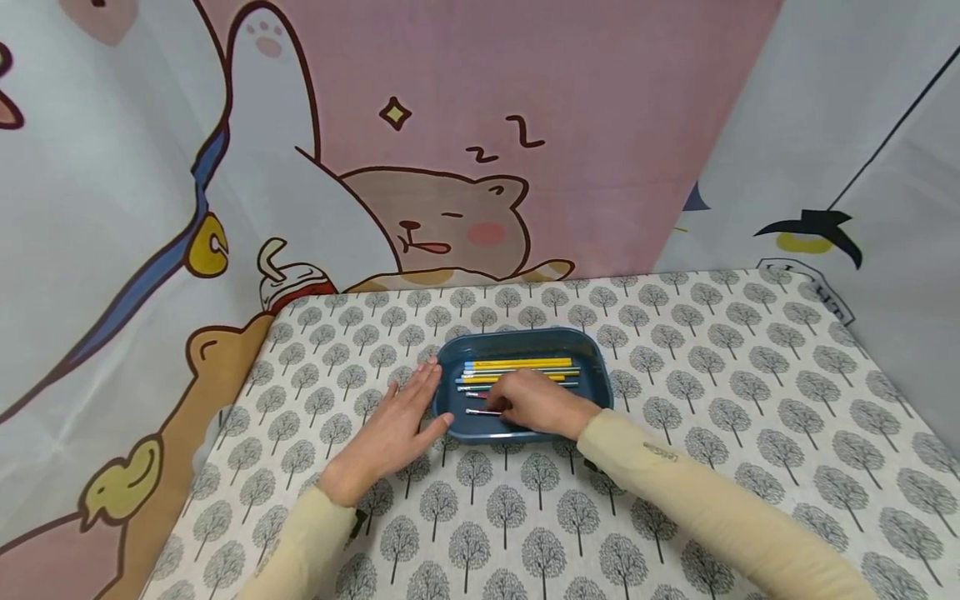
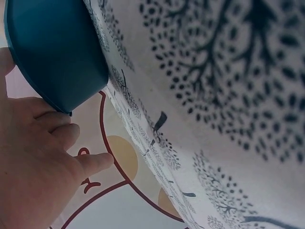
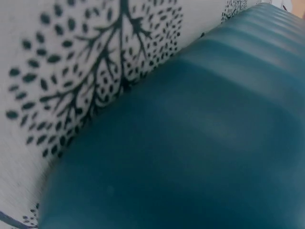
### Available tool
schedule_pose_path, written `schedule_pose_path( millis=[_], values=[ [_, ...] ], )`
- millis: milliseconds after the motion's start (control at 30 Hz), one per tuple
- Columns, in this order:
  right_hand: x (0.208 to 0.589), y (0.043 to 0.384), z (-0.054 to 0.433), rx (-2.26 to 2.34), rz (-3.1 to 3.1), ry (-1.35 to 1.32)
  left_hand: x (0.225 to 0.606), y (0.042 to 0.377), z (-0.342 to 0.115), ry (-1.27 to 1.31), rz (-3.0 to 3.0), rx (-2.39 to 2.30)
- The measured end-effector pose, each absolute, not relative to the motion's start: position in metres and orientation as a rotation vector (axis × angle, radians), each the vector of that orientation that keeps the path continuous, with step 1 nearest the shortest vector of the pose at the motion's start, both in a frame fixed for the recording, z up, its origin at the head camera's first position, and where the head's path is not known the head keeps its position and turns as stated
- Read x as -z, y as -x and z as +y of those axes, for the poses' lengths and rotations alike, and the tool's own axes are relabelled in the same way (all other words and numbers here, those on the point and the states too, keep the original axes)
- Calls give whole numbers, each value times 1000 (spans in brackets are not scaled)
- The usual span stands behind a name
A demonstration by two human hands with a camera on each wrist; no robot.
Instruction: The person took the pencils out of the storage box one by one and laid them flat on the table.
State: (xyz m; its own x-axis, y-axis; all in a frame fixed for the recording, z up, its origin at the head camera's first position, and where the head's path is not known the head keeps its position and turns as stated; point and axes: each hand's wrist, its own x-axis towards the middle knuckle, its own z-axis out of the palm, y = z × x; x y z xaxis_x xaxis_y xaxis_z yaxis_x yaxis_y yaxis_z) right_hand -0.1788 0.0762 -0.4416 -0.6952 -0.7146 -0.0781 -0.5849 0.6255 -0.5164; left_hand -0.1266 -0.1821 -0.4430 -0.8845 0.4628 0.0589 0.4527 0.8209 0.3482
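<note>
A dark blue tray [image 1: 517, 343] with rounded corners holds several pencils lying side by side, yellow ones [image 1: 525, 363] at the back and darker ones nearer the front. My left hand [image 1: 386, 437] rests against the tray's left end, fingers extended and thumb at the front left corner. In the left wrist view that hand [image 2: 38, 162] touches the tray's rim. Reaching over the front rim, my right hand [image 1: 540, 404] curls its fingers on the frontmost pencil [image 1: 480, 412]; its fingertips are partly hidden. Only the tray's outer wall [image 3: 190, 143] shows in the right wrist view, without the hand.
The tray stands on a table covered with a tree-print cloth [image 1: 506, 508]. Behind the table hangs a pink curtain [image 1: 600, 125] with cartoon animals, and pale printed fabric hangs at both sides.
</note>
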Motion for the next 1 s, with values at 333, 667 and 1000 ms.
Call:
schedule_pose_path(
  millis=[333, 667, 1000],
  values=[
    [441, 179, 81, 757, 2572, 1090, 444, 126, -182, -746, 2972, -567],
    [431, 174, 92, 968, 2576, 1032, 446, 125, -182, -723, 2965, -589],
    [401, 166, 106, 1202, 2609, 1036, 445, 126, -182, -720, 2958, -611]
  ],
)
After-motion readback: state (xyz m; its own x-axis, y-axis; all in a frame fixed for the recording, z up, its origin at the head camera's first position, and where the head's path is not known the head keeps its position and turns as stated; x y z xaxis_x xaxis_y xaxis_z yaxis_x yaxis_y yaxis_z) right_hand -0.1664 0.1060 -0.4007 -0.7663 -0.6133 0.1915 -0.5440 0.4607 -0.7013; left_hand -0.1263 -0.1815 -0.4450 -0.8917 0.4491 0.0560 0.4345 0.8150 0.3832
